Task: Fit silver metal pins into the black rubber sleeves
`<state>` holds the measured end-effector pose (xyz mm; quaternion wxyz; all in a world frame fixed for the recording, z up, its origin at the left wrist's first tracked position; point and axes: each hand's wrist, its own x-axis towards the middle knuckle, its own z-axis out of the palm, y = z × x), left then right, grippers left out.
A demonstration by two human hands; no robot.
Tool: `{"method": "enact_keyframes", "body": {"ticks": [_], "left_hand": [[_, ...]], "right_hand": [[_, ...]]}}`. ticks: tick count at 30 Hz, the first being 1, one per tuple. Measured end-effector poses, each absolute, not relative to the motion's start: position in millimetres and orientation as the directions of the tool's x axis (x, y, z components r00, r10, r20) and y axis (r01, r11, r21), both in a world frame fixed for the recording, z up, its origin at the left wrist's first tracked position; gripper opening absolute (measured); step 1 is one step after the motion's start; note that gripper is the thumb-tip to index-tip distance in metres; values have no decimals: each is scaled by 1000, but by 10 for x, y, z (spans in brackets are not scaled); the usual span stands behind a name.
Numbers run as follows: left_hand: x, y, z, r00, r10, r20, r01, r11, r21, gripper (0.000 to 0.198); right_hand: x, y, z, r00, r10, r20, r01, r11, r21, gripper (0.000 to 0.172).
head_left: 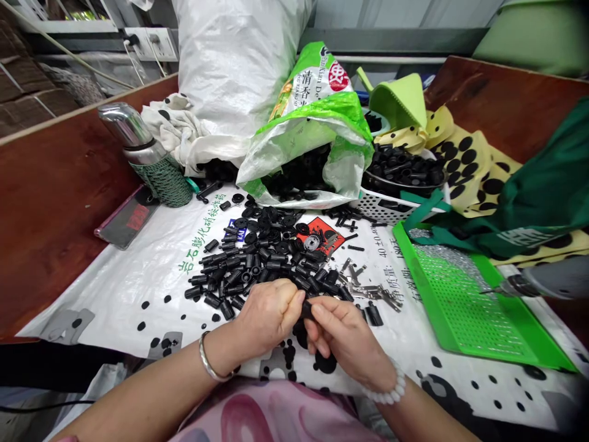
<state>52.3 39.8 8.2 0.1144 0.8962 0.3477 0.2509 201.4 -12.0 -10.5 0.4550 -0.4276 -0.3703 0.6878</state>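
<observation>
Near the front edge of the table, my left hand [271, 312] is closed in a fist, and its thumb and forefinger meet my right hand. Between thumb and fingers, my right hand [343, 334] grips a small black plastic part [307, 309]. Whatever lies inside my left fist is hidden. Just beyond both hands spreads a pile of black plastic parts [257, 258], tubes and round discs mixed. To the right of the pile lie thin metal strips [368, 288]. A grey toothed disc [311, 242] rests on top of the pile.
A green tray [460, 307] with small metal pieces lies at the right, a power screwdriver [529, 284] reaching over it. An open green-white bag [304, 141] of black parts stands behind. At the left are a steel flask [147, 153] and a phone [124, 218].
</observation>
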Motion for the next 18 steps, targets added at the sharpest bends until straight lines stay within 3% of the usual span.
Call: {"method": "enact_keyframes", "body": {"ticks": [6,13,18], "left_hand": [[494,400,115,686,567,456,510,-822,254,36],[471,397,86,699,554,452,514,-829,221,35],[433,453,132,707,634,314,575,-773,268,37]], "right_hand": [[2011,-104,-24,-304,905,-298,-371,-400,-838,30],[1968,-123,-51,-354,871,-341,-339,-460,-821,35],[2087,-25,-26,-274,912,-306,-97,-342,-935,35]]}}
